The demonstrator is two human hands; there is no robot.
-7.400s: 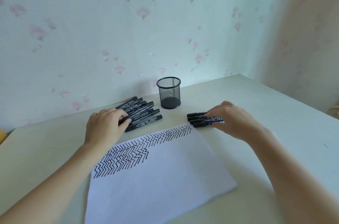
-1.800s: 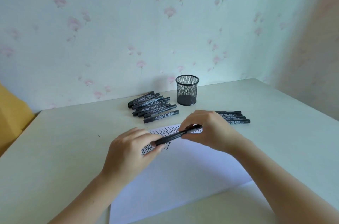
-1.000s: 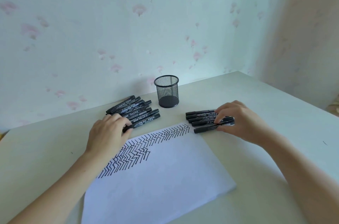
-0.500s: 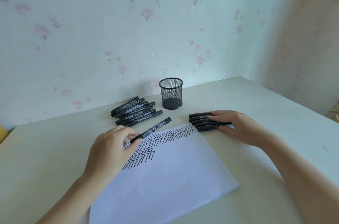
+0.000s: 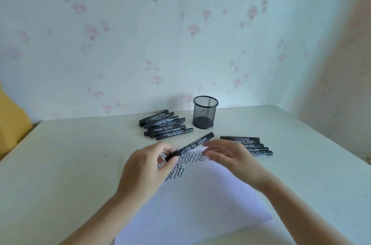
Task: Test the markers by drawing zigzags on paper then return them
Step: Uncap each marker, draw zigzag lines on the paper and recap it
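Pinching slim black marker (image 5: 193, 145) | left grip (image 5: 147, 166) holding | right grip (image 5: 230, 155) wide

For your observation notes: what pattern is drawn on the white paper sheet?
Rows of black zigzag lines along the white paper sheet's far edge, in the head view.

One white sheet of paper (image 5: 200, 200) carrying black zigzag rows; one black wire-mesh cylindrical pen cup (image 5: 205, 112); one black capped marker (image 5: 190, 146) raised above the sheet; about seven black markers in the left pile (image 5: 165, 125); five black markers in the right row (image 5: 249, 145); two bare hands.
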